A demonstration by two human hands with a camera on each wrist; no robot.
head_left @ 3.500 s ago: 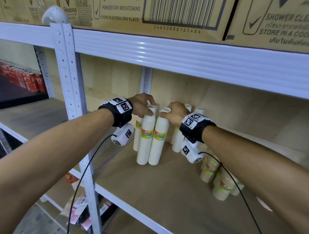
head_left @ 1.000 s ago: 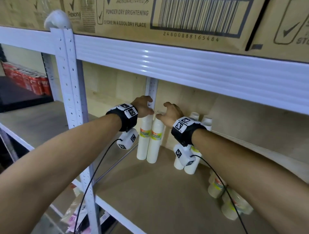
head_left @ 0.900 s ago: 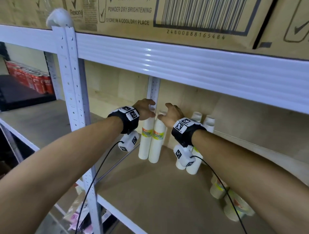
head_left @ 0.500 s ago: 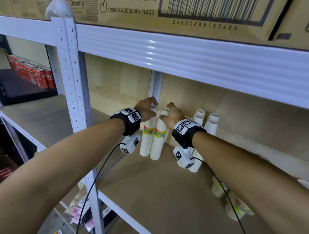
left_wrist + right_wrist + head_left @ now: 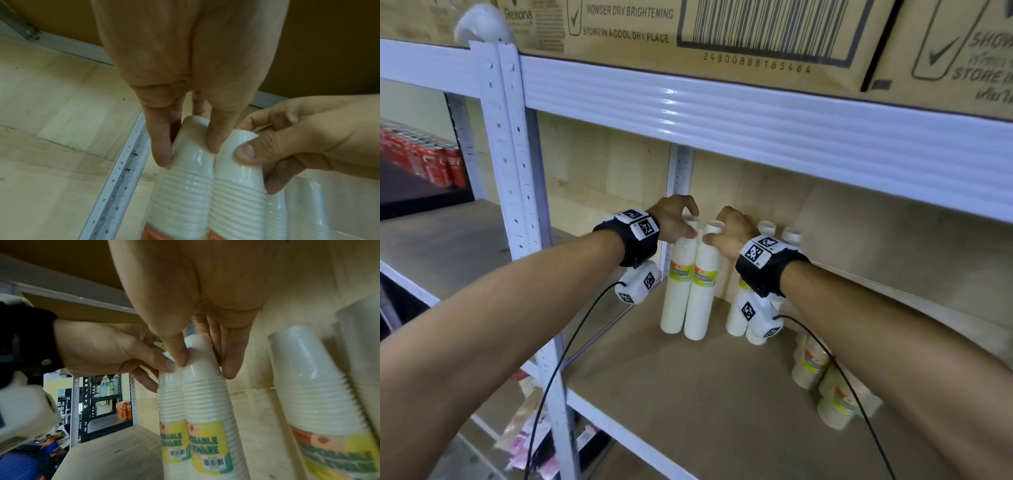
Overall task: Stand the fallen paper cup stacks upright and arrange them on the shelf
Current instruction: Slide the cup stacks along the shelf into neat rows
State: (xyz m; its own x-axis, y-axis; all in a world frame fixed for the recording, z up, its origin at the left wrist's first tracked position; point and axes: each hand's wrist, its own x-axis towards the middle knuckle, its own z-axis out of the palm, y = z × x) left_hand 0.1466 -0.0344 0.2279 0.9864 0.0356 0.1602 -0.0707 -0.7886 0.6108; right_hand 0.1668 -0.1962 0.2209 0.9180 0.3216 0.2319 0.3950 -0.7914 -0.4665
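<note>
Left hand (image 5: 674,219) pinches top of left cup stack (image 5: 677,281); right hand (image 5: 729,233) pinches top of right cup stack (image 5: 702,284). Both upright, touching, at shelf (image 5: 688,394) back-left by the post. Two more stacks (image 5: 736,318) upright just right; fallen stacks (image 5: 822,387), probably three, under right forearm.

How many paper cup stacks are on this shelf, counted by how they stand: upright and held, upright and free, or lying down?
upright held stacks: 2
upright free stacks: 2
lying stacks: at least 2; the right arm hides part of them
Total: at least 6
</note>
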